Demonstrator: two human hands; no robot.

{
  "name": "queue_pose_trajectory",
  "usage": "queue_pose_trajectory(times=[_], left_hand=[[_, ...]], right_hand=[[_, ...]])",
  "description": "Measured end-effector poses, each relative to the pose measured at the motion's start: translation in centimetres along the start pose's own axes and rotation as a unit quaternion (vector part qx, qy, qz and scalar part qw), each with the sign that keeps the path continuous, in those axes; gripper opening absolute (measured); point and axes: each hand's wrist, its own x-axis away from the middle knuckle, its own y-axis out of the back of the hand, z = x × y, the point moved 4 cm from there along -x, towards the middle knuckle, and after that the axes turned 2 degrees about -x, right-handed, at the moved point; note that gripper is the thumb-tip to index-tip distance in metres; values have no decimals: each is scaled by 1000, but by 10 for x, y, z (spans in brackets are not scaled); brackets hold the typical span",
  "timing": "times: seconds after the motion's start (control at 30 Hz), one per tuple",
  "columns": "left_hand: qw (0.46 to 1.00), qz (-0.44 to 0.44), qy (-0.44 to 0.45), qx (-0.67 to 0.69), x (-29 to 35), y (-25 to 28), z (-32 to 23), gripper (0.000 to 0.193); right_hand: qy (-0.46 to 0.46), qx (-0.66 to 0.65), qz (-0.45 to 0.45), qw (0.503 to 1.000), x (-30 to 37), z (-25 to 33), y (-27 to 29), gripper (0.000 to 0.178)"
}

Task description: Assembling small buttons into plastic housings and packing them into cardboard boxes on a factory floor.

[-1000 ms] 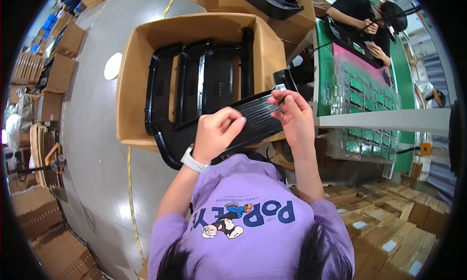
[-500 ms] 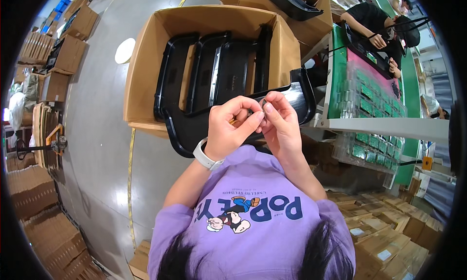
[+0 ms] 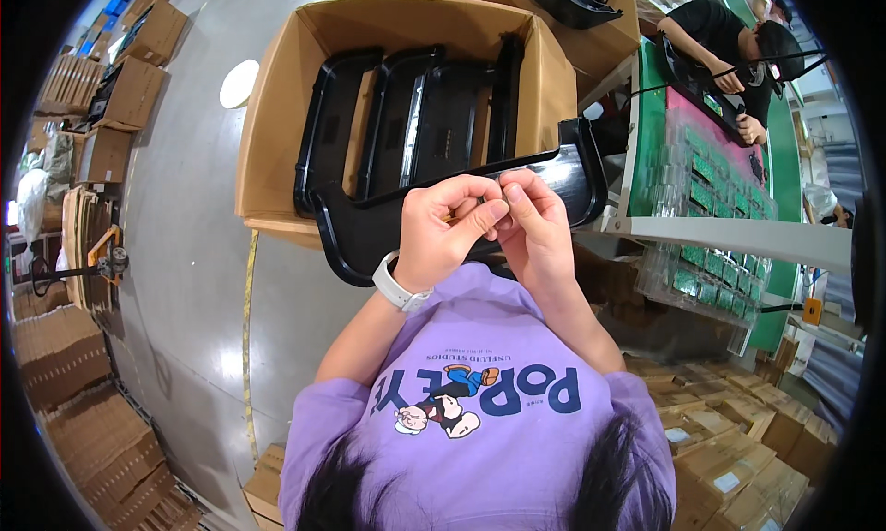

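My left hand (image 3: 441,238) and my right hand (image 3: 540,231) meet fingertip to fingertip in front of my chest. Both are closed in a pinch. Something small is between them; a yellowish bit shows inside the left fingers, but its kind is hidden. Below the hands a long black plastic panel (image 3: 355,240) with raised, rounded ends lies across the near edge of an open cardboard box (image 3: 266,153). Inside the box stand several similar black panels (image 3: 392,130), side by side. A white watch (image 3: 397,284) is on my left wrist.
At the right is a green-topped workbench (image 3: 652,116) with a pale metal rail (image 3: 738,240) and clear trays of green circuit boards (image 3: 706,199). A co-worker (image 3: 706,33) handles a black part there. Flattened cartons (image 3: 92,439) are stacked at left; more boxes (image 3: 729,439) lie lower right.
The pinched fingertips have drawn closer together, and the small piece shows less. The box and panel sit slightly higher in view. The co-worker's hands have shifted a little.
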Motion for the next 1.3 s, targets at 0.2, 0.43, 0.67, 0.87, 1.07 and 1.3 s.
queue_pose_trajectory(times=[0.2,0.43,0.67,0.87,1.07,1.3], left_hand=[[1000,1,-9,-12,0,1,7,6],[997,-56,14,-51,1,-1,22,4],[991,-81,-19,-101,1,-1,23,6],[994,-62,-2,-85,-2,4,24,5],[999,-29,9,-24,-1,-1,31,5],[955,-77,156,241,-2,12,53,11]], right_hand=[[-21,-32,-7,999,-1,-4,3,12],[13,11,-43,999,-2,-7,6,12],[59,162,-50,984,-4,-3,15,14],[69,260,14,963,-2,4,19,23],[28,240,11,970,-6,6,30,20],[35,250,-105,962,-5,20,52,15]])
